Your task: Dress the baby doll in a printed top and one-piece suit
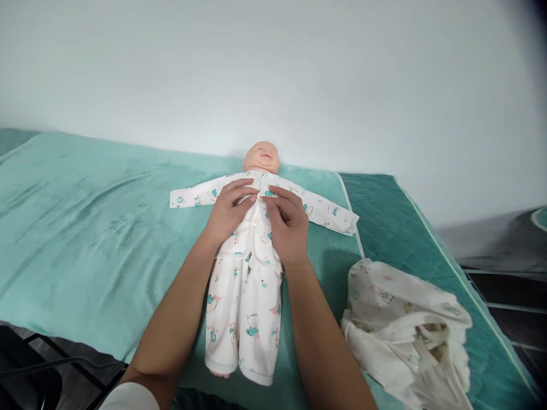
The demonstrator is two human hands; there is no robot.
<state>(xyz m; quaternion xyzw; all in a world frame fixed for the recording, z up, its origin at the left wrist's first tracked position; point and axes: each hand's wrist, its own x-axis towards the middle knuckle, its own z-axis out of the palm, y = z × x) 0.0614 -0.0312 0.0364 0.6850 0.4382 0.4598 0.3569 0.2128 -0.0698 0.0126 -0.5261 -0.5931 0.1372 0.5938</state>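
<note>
Doll (261, 157) lies face-up on green blanket (106, 233), trousers (261, 347) and shirt (243, 234) on, left hand (228, 212) and right hand (291, 228) pinching the shirt's chest edges, fastening there unclear, hem parted.

From here can't tell what's btwn L hand (231, 210) & R hand (291, 223), too small. Doll (265, 156): 1 foot hidden in trousers (258, 324), other mostly. Bundled cloth (397, 302) cut off, btm edge. Dark obj (25, 388), L edge: cut off, can't ID.
</note>
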